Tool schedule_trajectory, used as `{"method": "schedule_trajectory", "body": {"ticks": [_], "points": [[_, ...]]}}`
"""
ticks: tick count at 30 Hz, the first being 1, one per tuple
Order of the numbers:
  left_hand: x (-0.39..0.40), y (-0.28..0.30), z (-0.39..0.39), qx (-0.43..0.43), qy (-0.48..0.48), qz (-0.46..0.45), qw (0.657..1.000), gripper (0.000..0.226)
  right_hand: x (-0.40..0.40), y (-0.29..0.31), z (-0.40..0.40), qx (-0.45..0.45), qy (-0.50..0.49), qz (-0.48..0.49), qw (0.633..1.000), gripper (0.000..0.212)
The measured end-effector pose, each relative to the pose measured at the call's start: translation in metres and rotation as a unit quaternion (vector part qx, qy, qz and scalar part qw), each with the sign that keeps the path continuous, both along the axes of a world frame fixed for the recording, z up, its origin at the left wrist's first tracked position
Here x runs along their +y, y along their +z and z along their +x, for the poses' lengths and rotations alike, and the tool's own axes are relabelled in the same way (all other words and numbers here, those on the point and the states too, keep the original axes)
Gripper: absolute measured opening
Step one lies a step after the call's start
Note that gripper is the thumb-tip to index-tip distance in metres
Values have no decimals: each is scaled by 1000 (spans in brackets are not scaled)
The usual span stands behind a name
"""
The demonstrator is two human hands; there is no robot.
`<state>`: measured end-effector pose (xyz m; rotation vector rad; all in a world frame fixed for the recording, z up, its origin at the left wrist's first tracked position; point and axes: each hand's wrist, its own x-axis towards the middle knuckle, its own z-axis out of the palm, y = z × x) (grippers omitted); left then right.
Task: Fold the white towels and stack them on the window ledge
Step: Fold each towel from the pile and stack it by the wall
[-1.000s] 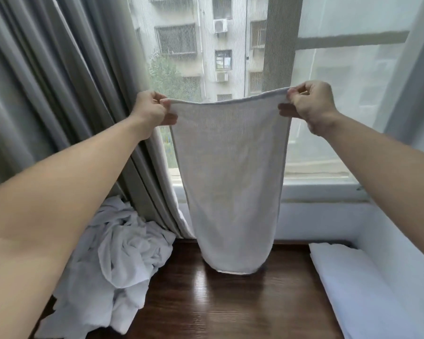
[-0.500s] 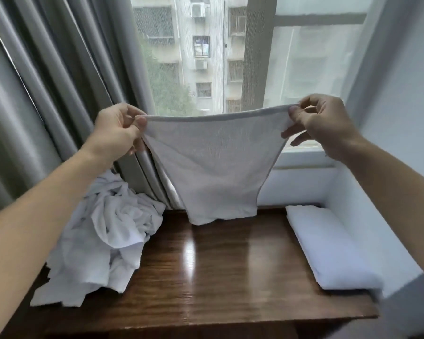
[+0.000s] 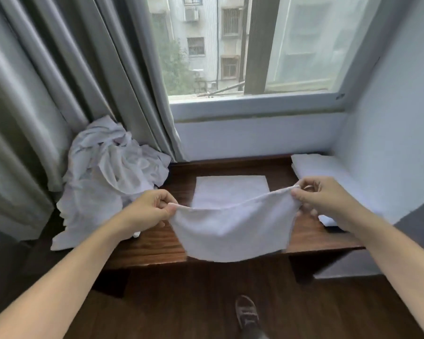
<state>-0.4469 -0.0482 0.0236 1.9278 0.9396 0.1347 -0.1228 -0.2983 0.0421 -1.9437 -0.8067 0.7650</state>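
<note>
We pinch the white terry towel (image 3: 230, 231) by its top corners, left hand (image 3: 152, 207) and right hand (image 3: 326, 199), its far half lying on the dark wooden ledge (image 3: 304, 237); folded white towels (image 3: 328, 172) sit at the right end.

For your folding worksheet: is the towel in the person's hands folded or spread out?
Partly folded. The towel lies on the ledge and turns back up to the left hand and right hand.
</note>
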Motion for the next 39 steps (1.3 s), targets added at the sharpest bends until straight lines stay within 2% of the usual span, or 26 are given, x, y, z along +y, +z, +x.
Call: {"method": "schedule_trajectory", "body": {"ticks": [4, 8, 13, 19, 23, 25, 28, 36, 39], "points": [[11, -42, 26, 16, 17, -11, 1000, 11, 14, -51, 9, 17, -12, -30, 999, 19], [39, -65, 61, -3, 37, 2, 999, 12, 44, -74, 35, -14, -29, -14, 999, 16], [114, -93, 127, -26, 97, -12, 995, 12, 123, -105, 119, 11, -56, -26, 998, 13], [180, -178, 204, 57, 166, -26, 984, 11, 204, -196, 189, 56, -29, -171, 983, 14], [188, -229, 223, 138, 180, 11, 974, 13, 223, -243, 191, -16, -52, -199, 979, 12], [186, -240, 228, 132, 174, 58, 974, 12, 230, -252, 187, -65, -41, -199, 977, 14], [181, -248, 234, 122, 162, 96, 975, 12, 236, -257, 178, -71, -34, -208, 975, 18], [179, -252, 244, 104, 204, 30, 973, 9, 234, -256, 178, -69, -99, -208, 971, 30], [178, -252, 241, 90, 218, 7, 972, 8, 226, -251, 175, -52, -121, -200, 971, 20]]}}
